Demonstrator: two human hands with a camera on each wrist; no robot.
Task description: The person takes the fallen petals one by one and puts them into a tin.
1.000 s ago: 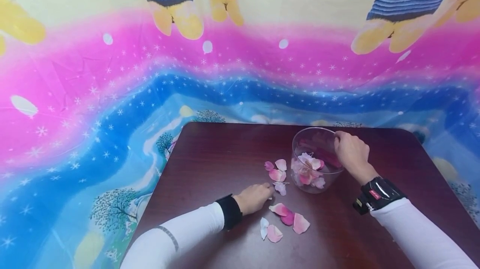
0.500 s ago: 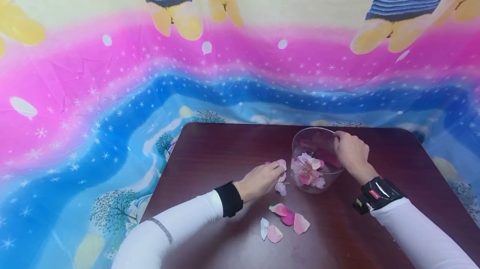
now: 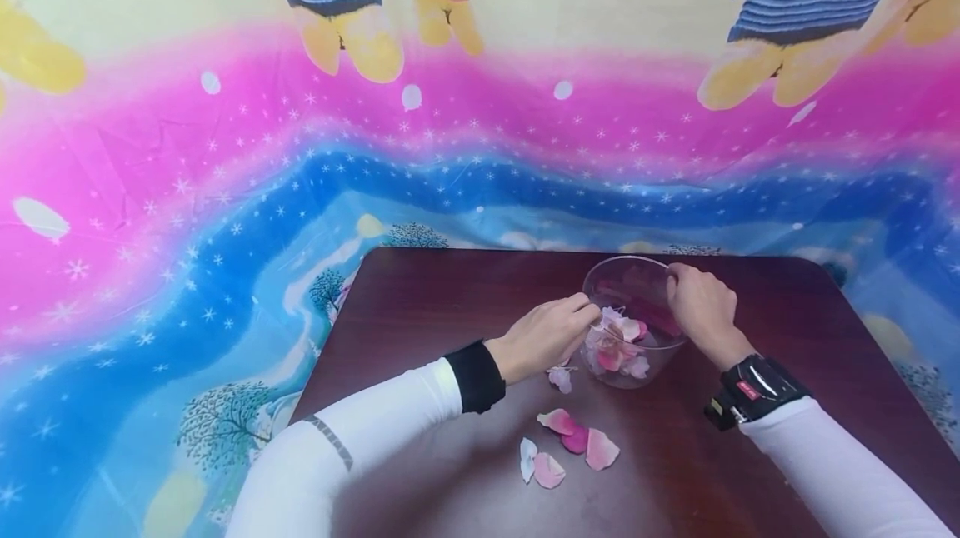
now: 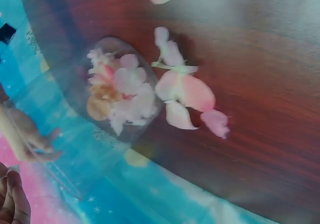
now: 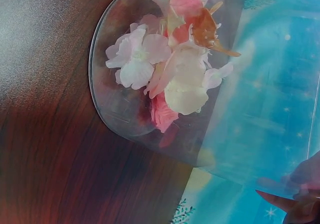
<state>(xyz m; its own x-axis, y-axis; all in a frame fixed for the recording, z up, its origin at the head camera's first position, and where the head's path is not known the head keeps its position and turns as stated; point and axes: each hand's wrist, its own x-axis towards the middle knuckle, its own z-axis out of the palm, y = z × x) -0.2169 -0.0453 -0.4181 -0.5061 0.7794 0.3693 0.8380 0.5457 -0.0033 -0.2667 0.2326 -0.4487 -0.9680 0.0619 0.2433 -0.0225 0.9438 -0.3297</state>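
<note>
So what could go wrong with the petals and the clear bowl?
The right grip holds the clear, round glass or plastic container at its rim, so it might tip. The left grip seems to pinch a small pale piece near that rim, which could fall outside. Loose pink and white curved petals lie on the dark reddish wooden table, so the left white fabric sleeve may brush them away.

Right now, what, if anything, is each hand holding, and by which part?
The right hand grips the clear container by its rim. Whether the left hand, near the rim, pinches anything cannot be told.
</note>
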